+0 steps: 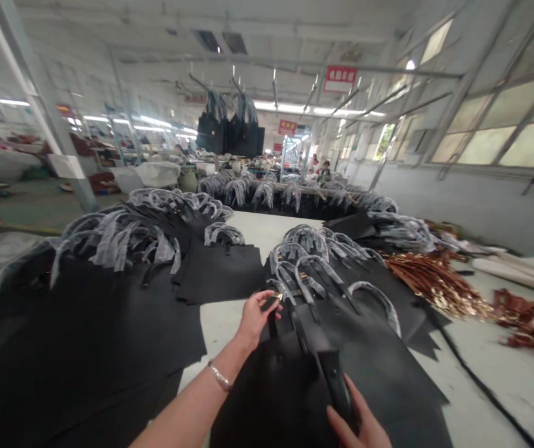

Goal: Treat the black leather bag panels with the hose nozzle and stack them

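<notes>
A black leather bag panel (378, 379) with a plastic-wrapped handle lies on top of a stack in front of me. My left hand (253, 317), with a bracelet on the wrist, pinches the base of a wrapped handle (280, 292) near a small gold fitting. My right hand (357, 420) at the bottom edge grips the end of a black strap (327, 358) that runs up across the panel. More wrapped handles (313, 249) fan out just beyond.
Stacks of black panels with wrapped handles (122, 236) cover the white table (504, 367) left and far. Brown straps with gold buckles (439, 283) and another brown pile (532, 323) lie right. Black bags (229, 130) hang overhead. People sit far back.
</notes>
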`<state>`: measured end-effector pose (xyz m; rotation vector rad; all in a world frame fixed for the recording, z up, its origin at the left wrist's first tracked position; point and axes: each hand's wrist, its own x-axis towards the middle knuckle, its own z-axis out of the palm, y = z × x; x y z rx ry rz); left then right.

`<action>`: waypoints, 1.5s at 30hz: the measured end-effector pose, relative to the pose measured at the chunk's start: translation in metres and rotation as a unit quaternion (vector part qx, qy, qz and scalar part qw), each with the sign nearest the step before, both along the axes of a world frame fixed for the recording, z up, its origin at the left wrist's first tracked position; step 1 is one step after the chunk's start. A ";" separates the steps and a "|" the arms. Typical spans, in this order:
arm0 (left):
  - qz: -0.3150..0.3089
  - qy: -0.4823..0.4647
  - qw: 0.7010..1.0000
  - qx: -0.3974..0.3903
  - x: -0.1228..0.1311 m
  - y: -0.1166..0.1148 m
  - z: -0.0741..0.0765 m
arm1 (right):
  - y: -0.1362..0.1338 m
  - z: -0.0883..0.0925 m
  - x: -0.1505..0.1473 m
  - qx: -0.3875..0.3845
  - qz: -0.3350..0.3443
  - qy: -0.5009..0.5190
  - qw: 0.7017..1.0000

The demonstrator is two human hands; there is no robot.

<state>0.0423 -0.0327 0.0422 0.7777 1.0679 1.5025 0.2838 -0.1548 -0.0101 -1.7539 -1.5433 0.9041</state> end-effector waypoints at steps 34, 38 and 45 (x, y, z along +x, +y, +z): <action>-0.086 -0.006 0.996 -0.007 -0.002 -0.050 -0.031 | 0.034 0.078 -0.049 -0.035 0.136 0.207 0.968; -0.070 0.116 0.991 0.022 0.010 -0.085 -0.055 | 0.020 0.072 -0.029 -0.053 0.123 0.187 0.973; -0.094 -0.100 0.985 -0.109 0.030 -0.111 -0.082 | -0.006 0.055 -0.021 -0.103 0.125 0.175 0.971</action>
